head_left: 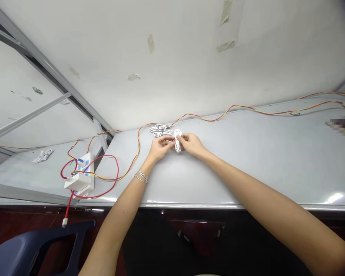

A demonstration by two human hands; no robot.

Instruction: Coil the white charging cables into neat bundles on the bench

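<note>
Left hand [160, 148] and right hand [190, 145] close together, fingers [181, 138] pinched narrow on a small coil of white cable [177, 147], the coil's long side pointing away from the body, right between the hands, right fingers nearest. Just past the fingers, a second bundle of white cable [160, 130] on a pale gray table top [247, 172]. Farther off, a red and yellow wire [209, 119] and a white box with blue marks [79, 180] to the left.

A long pale grey laminate bench top [276, 168] carries a twisted red-and-yellow wire [207, 119] and a coiled white cable bundle [160, 130]. Further left lie a white power strip [79, 177] with blue labels, a looped red cable [117, 172] and a small white cable coil [43, 155].
</note>
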